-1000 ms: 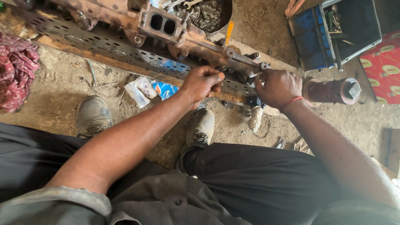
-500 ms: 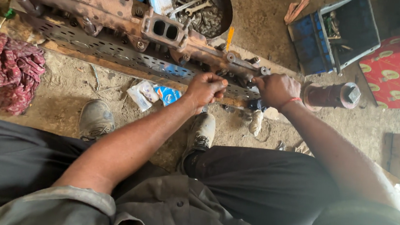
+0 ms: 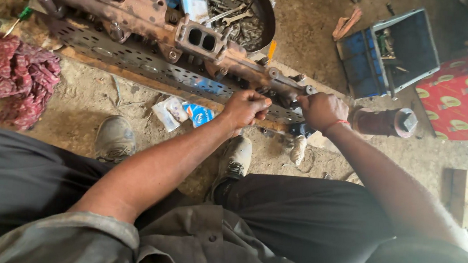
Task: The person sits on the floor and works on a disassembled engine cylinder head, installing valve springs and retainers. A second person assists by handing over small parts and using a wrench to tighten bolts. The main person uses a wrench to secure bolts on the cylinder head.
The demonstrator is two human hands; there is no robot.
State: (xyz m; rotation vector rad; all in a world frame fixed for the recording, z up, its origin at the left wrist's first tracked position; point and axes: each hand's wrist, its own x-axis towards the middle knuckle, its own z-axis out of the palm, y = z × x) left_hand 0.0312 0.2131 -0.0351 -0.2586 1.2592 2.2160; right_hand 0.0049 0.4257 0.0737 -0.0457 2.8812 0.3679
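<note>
Centre frame, the left hand (image 3: 247,107) is closed on the perforated metal plate (image 3: 138,61). The right hand (image 3: 321,110) grips the rusty manifold (image 3: 159,20) end beside it.

Manifold (image 3: 158,26) on gasket (image 3: 133,60), rag (image 3: 16,76) left.

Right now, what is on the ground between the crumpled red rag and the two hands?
In the head view, between the crumpled red cloth rag and the left hand, small white-and-blue plastic packets lie on sandy ground; the right hand is beyond.
</note>
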